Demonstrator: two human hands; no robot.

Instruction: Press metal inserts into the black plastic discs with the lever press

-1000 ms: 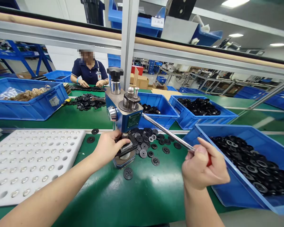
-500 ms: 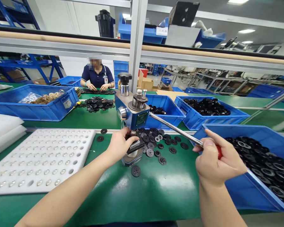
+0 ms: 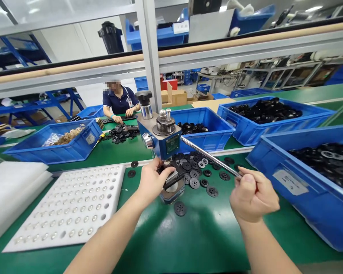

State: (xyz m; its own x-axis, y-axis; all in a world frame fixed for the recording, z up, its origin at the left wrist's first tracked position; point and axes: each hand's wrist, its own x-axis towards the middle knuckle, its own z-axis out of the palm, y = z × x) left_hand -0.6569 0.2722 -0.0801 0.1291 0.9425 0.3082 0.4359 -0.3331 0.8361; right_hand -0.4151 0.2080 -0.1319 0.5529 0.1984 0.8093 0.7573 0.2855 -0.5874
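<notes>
A blue bench press with a steel ram stands in front of me. My right hand is wrapped round the end of its chrome lever, which slants down to the right. Under the ram, my left hand has its thumb and fingers round a black toothed plastic part on the press base. Part of that piece is hidden by the fingers. Black discs with holes lie in a loose pile right of the base. One single disc rests in front of it.
At left a white foam tray holds rows of small round metal pieces. Blue bins of black parts stand at right and behind the press. Across the bench a co-worker handles black parts beside a screwdriver.
My view has tilted and shifted. My right hand's index finger, stretched out before, is now curled at the lever's end, and its red knob is covered. My left hand stays at the press.
</notes>
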